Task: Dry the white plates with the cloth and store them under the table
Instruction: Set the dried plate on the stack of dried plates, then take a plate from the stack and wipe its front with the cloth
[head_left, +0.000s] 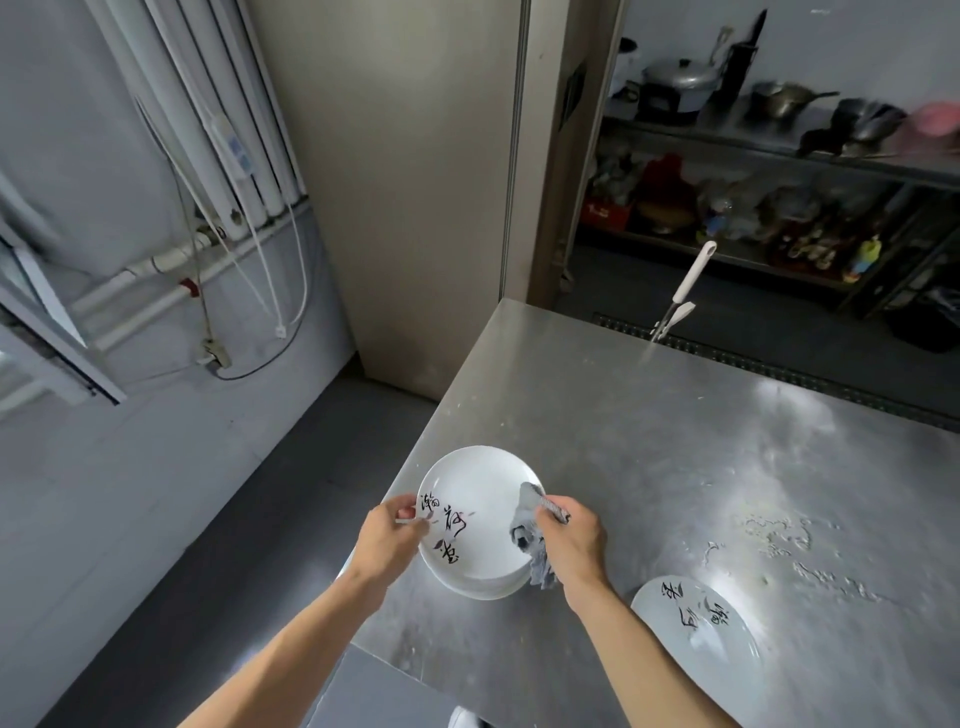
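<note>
**Plate held over the table corner, cloth on its rim**

The left hand (390, 540) pinches the left rim of a white plate (480, 519) bearing black brush characters. The right hand (571, 540) grips a grey cloth (530, 525) bunched against the plate's right rim. Both hover above the steel table (675, 467). A second plate (696, 623) lies flat near the right forearm, beside water droplets (779, 540).

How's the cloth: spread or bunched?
Bunched: the cloth is crumpled in the right hand, against the right rim of the plate.

Soft, dim light; glare patches on the steel table (675, 441); blurred shelves (779, 145); wide-angle edge bending.
</note>
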